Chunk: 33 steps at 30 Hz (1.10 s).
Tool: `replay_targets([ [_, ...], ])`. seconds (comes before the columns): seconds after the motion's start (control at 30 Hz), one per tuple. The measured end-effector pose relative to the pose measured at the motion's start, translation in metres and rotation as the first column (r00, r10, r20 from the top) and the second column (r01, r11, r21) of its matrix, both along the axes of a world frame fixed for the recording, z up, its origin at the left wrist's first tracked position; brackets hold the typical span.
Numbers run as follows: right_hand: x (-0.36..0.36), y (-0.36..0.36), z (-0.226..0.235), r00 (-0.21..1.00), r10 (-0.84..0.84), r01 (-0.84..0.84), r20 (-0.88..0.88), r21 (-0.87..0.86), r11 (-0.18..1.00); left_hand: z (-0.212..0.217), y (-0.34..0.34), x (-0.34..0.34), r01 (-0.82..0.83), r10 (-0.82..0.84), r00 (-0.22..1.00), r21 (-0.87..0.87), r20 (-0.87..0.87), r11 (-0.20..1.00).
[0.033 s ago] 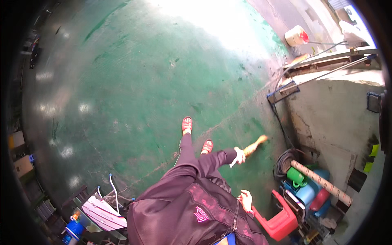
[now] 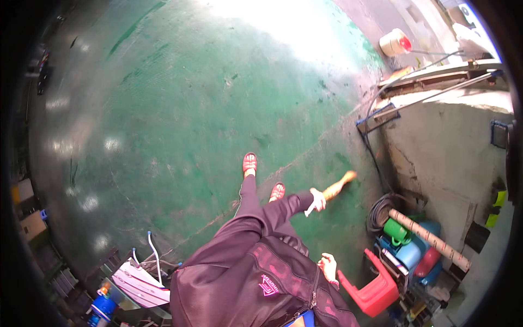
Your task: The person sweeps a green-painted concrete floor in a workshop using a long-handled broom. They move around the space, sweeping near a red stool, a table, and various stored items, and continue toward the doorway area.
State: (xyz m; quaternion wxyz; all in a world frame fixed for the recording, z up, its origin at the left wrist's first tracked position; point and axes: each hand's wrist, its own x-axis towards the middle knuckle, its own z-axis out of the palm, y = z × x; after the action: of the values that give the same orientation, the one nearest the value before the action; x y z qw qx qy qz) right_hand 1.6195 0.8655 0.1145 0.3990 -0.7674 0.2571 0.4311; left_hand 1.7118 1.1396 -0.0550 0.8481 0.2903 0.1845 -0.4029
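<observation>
My left arm reaches across my body, and my left hand (image 2: 317,200) is out over the green floor, closed round a tan elongated thing (image 2: 336,188). Its far end is thicker and blurred, and its kind is not clear. A scrap of white material (image 2: 309,209) hangs at the same hand; whether it is cloth, paper or part of a glove I cannot tell. My right hand (image 2: 327,267), with a band at the wrist, hangs lower beside my dark jacket. Its fingers look loosely apart with nothing in them, close to the red plastic stool (image 2: 376,297).
At right, a cardboard tube (image 2: 430,241), a green container (image 2: 396,231) and a coiled hose (image 2: 380,214) lie by the wall. A white bucket (image 2: 393,42) stands far right. At lower left are a pink-white panel (image 2: 139,283) and a blue container (image 2: 102,309).
My left hand and the tan thing have shifted slightly up and left. The right hand stays nearly where it was, and the surroundings have moved a little in the picture.
</observation>
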Motion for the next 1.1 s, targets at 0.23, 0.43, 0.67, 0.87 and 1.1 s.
replay_targets([
  [0.23,-0.025,0.021,-0.002,0.993,0.044,-0.053,-0.107,-0.087,0.995,-0.022,0.234,-0.079,-0.457,0.396,0.852,-0.117,-0.343,0.882],
  [0.43,0.036,0.078,-0.016,0.999,0.024,-0.025,-0.021,-0.05,0.998,0.016,0.376,-0.191,-0.78,0.776,0.438,0.237,-0.454,0.579],
  [0.67,0.082,0.11,-0.014,0.989,0.079,-0.081,0.128,0.009,0.997,0.046,0.404,-0.15,-0.574,0.876,0.428,0.682,-0.222,0.453],
  [0.87,0.07,0.074,-0.025,0.999,-0.025,0.019,-0.041,-0.145,0.989,0.106,0.326,-0.139,-0.612,0.859,0.502,0.66,-0.101,0.436],
  [1.1,0.122,0.052,-0.054,0.988,0.037,-0.065,-0.148,-0.184,0.981,0.118,0.247,-0.035,-0.217,0.285,0.936,0.299,-0.208,0.929],
])
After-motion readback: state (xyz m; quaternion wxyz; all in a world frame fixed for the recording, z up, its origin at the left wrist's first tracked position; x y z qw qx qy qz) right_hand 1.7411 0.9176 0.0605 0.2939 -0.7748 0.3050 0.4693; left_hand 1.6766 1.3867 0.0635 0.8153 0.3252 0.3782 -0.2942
